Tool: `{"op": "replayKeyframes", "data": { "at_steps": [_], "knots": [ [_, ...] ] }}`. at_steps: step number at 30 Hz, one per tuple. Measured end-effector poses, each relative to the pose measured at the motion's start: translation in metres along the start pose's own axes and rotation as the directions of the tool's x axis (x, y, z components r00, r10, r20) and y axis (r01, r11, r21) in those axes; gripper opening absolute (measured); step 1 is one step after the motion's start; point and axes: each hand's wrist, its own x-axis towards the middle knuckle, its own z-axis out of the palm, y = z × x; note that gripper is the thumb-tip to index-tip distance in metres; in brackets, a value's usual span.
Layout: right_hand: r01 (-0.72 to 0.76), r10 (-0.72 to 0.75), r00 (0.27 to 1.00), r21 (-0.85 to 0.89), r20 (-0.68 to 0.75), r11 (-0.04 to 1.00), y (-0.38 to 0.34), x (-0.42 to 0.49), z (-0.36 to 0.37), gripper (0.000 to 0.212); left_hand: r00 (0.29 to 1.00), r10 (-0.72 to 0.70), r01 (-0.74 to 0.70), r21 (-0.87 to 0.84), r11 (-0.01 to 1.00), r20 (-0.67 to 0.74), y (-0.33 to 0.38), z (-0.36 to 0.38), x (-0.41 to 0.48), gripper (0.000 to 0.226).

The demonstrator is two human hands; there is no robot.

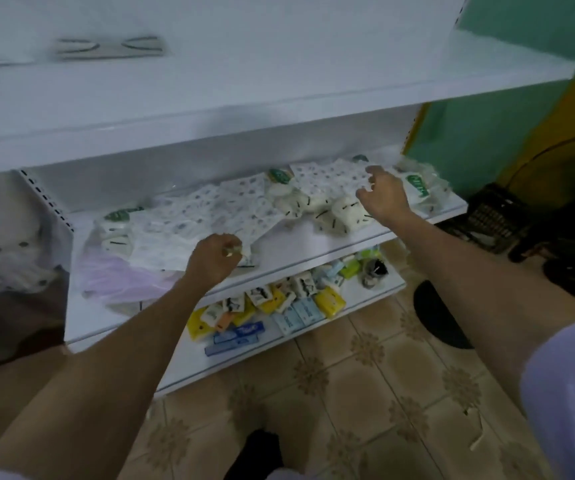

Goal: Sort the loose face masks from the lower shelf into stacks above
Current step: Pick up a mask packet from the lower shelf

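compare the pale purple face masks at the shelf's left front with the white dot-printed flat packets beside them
Colour: the pale purple face masks are plain lilac; the white dot-printed flat packets carry grey marks. Spread: the purple masks sit bunched at the left front; the packets fan across the middle shelf toward the right. Contact: the left hand pinches a packet's front edge; no hand holds the purple masks. Both lie on that shelf.

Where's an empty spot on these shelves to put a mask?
The upper shelf is bare right of the mask stack. The middle shelf has a bare front patch between the left hand, which grips a patterned mask, and the white rolled masks by the right hand. Its back and the packets below are crowded.
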Motion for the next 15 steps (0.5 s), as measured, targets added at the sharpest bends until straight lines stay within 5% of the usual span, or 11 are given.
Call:
{"op": "replayKeyframes", "data": {
  "at_steps": [7, 15],
  "knots": [
    [-0.012, -0.023, 0.930, 0.094, 0.366, 0.996, -0.020, 0.015, 0.126, 0.056, 0.980, -0.188, 0.191, -0.048, 0.980, 0.059, -0.059, 0.029, 0.016, 0.031],
    [-0.110, 0.055, 0.832, 0.066, 0.552, 0.992, -0.017, 0.023, 0.232, 0.053, 0.930, -0.368, 0.369, -0.062, 0.928, 0.027, -0.111, 0.051, 0.035, 0.046]
  ]
}}
